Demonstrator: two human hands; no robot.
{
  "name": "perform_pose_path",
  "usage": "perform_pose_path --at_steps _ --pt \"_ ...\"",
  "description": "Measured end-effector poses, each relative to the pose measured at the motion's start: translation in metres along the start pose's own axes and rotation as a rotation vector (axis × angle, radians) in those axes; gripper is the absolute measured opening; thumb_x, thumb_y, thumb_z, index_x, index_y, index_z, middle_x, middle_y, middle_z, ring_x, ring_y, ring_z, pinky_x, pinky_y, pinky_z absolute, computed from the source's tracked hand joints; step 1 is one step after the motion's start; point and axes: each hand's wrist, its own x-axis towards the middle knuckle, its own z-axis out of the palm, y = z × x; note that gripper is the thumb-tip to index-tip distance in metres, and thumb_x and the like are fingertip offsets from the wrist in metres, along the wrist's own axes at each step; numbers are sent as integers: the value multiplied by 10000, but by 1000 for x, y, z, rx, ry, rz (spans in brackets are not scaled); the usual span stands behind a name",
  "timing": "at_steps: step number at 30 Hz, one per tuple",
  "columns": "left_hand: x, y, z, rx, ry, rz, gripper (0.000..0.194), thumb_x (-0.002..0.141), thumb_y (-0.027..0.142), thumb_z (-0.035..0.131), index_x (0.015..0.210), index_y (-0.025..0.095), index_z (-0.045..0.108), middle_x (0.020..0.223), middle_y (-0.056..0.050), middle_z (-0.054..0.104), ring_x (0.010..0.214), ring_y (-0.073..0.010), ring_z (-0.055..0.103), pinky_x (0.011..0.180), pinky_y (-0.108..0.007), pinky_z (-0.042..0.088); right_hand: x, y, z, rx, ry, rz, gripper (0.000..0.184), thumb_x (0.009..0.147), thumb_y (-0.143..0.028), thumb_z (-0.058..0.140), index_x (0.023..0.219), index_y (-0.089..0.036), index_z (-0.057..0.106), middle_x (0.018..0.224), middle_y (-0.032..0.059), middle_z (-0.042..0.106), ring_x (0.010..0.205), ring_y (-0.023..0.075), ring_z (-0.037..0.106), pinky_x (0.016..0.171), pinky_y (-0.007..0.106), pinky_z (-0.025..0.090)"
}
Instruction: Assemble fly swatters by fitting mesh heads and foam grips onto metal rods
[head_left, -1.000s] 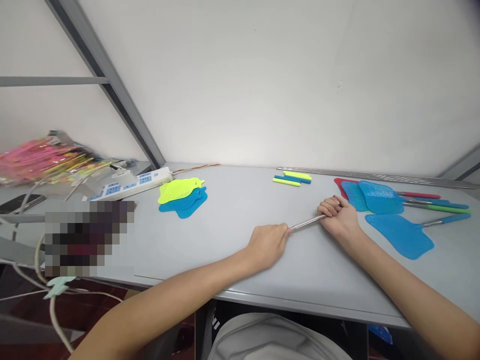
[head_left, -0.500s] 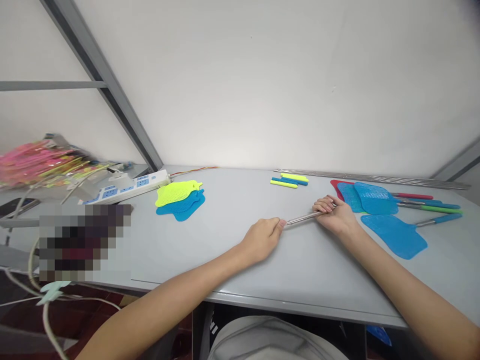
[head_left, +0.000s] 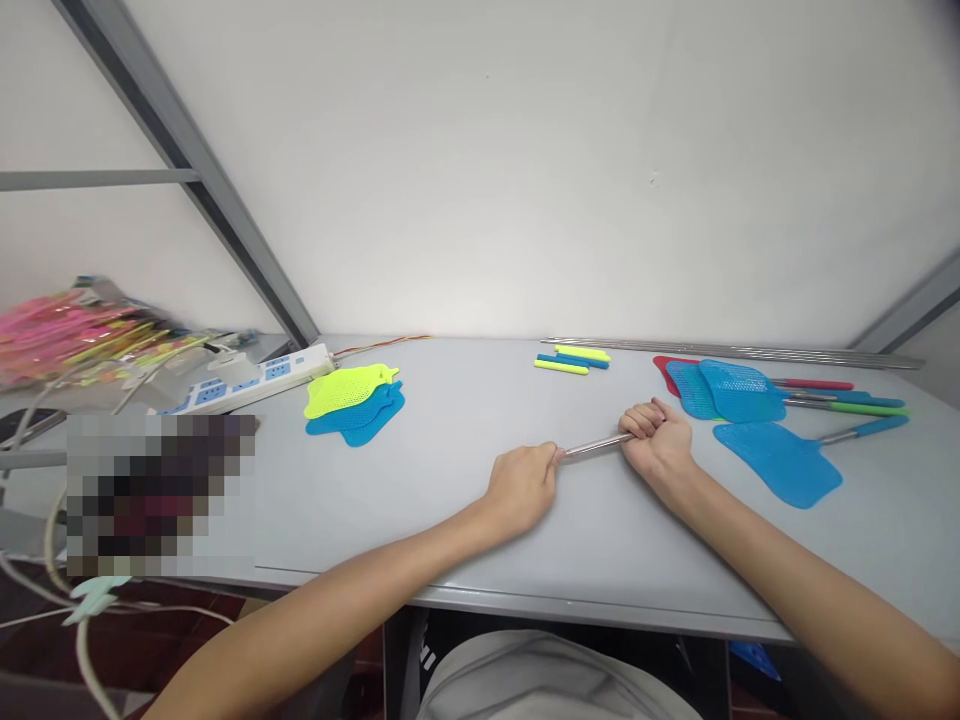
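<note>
A thin silver telescopic rod (head_left: 596, 446) spans between my two hands above the table. My left hand (head_left: 523, 487) is closed around its left end. Around its right end my right hand (head_left: 654, 438) is closed, the fingers curled in. Both ends of the rod are hidden in the hands. Right of my right hand lie several fly swatters, with a blue swatter (head_left: 780, 463) nearest and another blue swatter (head_left: 742, 390) on the pile behind. Loose yellow (head_left: 349, 388) and blue swatter heads (head_left: 367, 424) are stacked to the left of my left hand.
Yellow and blue handle grips (head_left: 562, 367) lie near the wall. Long thin metal rods (head_left: 750, 354) run along the back edge. At left are a white power strip (head_left: 259, 378), a pixelated patch, cables and a heap of pink and yellow packaged items (head_left: 75, 335).
My right hand has curled more tightly around the rod and sits slightly closer to my left hand. Less of the rod shows between them. The whole view has shifted a little.
</note>
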Motion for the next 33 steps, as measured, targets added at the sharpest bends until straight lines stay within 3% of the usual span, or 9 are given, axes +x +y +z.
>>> perform_pose_path --at_steps 14,20,24,29,31,33 --pt "2 2 -4 -59 6 -37 330 895 275 240 714 202 506 614 -10 569 598 -177 542 523 -267 337 -4 5 6 1 9 -19 227 868 -303 428 774 -119 523 554 -65 448 357 16 340 317 137 293" --pt "4 -2 -7 -180 31 -1 353 896 303 238 643 202 462 550 24 493 520 -129 470 482 -234 313 -9 -2 22 -72 -36 -34 353 887 -271 378 555 -150 393 426 -105 262 306 21 214 294 147 225" --pt "6 -5 -9 -289 81 39 377 899 328 218 612 201 427 542 38 460 514 -112 438 499 -221 327 -14 -10 38 -201 -120 -48 380 870 -165 308 491 -171 287 410 -89 224 316 34 236 320 148 296" --pt "13 -15 -17 -378 205 6 328 886 314 259 626 196 421 546 47 428 530 -105 428 526 -216 324 -13 -16 46 -482 -203 -87 296 846 -193 382 565 -154 464 548 -9 470 489 77 480 467 185 446" --pt "15 -19 -22 -401 264 -20 309 881 308 273 644 194 434 548 49 416 533 -103 419 528 -212 319 -12 -18 43 -625 -214 -75 261 822 -214 461 574 -144 501 549 6 495 475 88 489 433 183 432" --pt "17 -23 -28 -421 315 -43 296 876 312 284 665 192 453 553 49 415 535 -102 412 529 -209 316 -11 -19 39 -766 -217 -35 279 779 -251 548 529 -139 497 457 -20 431 380 78 431 345 176 367"
